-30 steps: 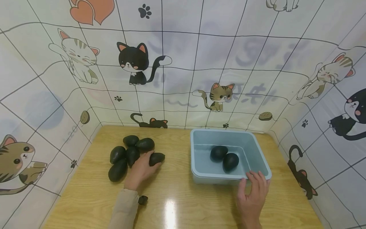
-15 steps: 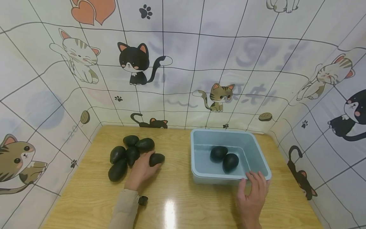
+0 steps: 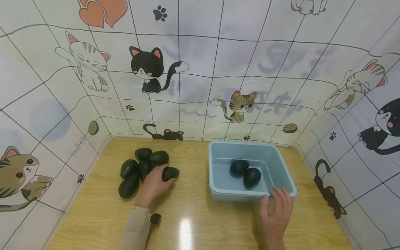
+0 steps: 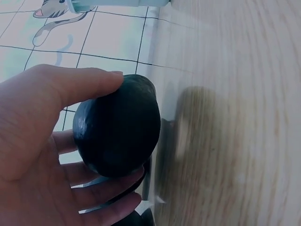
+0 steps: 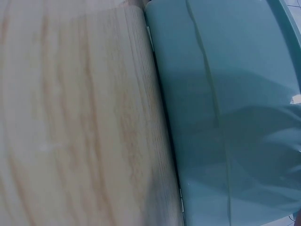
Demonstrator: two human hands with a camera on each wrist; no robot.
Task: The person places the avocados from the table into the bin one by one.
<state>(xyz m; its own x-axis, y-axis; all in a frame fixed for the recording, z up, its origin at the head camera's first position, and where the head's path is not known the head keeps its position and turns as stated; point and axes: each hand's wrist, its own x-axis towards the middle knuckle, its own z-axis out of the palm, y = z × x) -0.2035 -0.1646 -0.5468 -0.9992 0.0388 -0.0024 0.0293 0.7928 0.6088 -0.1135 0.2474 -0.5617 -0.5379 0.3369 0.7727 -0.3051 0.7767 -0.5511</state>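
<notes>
In the head view my left hand (image 3: pixel 156 185) grips a dark green avocado (image 3: pixel 171 174) at the right of a group of avocados. The left wrist view shows my thumb on one side of that avocado (image 4: pixel 117 127) and fingers on the other. My right hand (image 3: pixel 276 217) rests its relaxed fingertips on the front rim of the light blue plastic bin (image 3: pixel 240 192), near its right corner. Two avocados (image 3: pixel 251 177) lie inside the bin, touching. The right wrist view shows mostly the bin's outer wall (image 5: pixel 202 117).
Several more avocados (image 3: pixel 128 186) lie close together on the left of the wood-grain table (image 3: pixel 200 222), beside my left hand. A wall covering (image 3: pixel 200 83) printed with cartoon cats rises behind the table and at both sides.
Both hands stay almost still. The avocado in my left hand has shifted very slightly to the left; the bin has not visibly moved.
</notes>
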